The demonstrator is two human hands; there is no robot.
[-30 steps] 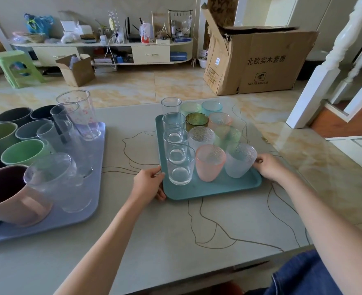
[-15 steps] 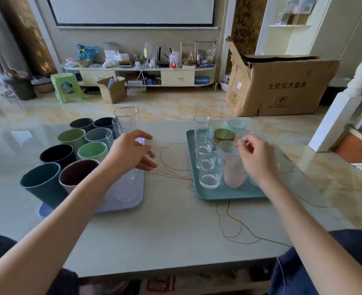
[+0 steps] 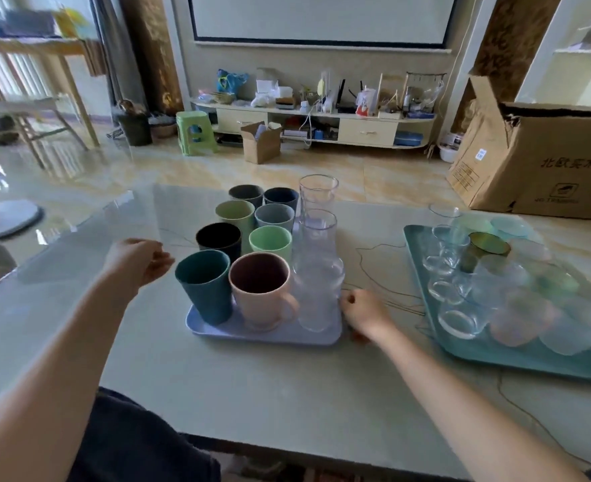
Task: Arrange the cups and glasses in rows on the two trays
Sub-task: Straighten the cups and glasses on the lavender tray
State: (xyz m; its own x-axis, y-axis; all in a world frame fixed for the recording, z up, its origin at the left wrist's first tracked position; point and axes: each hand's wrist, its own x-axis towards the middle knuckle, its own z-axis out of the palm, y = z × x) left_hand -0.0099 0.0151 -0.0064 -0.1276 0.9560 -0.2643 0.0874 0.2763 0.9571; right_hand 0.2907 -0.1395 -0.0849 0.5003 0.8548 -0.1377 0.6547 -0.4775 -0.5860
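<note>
Head view: nearest, two bare forearms reach over the pale grey-green table top (image 3: 252, 387). The right hand (image 3: 365, 316) sits at the near right corner of the flat lilac plastic tray (image 3: 269, 333), fingers curled against its edge; whether they actually clamp the rim cannot be told. The left hand (image 3: 141, 260) hovers just left of the tray, fingers loosely curled and holding nothing, close to the dark teal plastic cup (image 3: 203, 285) without touching it. Beside that cup stands a pink handled mug with a brown inside (image 3: 262, 293), then a column of clear tall glasses (image 3: 318, 255) along the tray's right side. Behind them the other matte cups stand in two columns: black, light green, olive, grey-blue, dark grey, navy. Well apart to the right, the teal rectangular tray (image 3: 516, 356) carries rows of clear and tinted textured glasses (image 3: 495, 290), blurred. Beyond, a large cardboard box (image 3: 537, 161) stands on the tiled floor.
</note>
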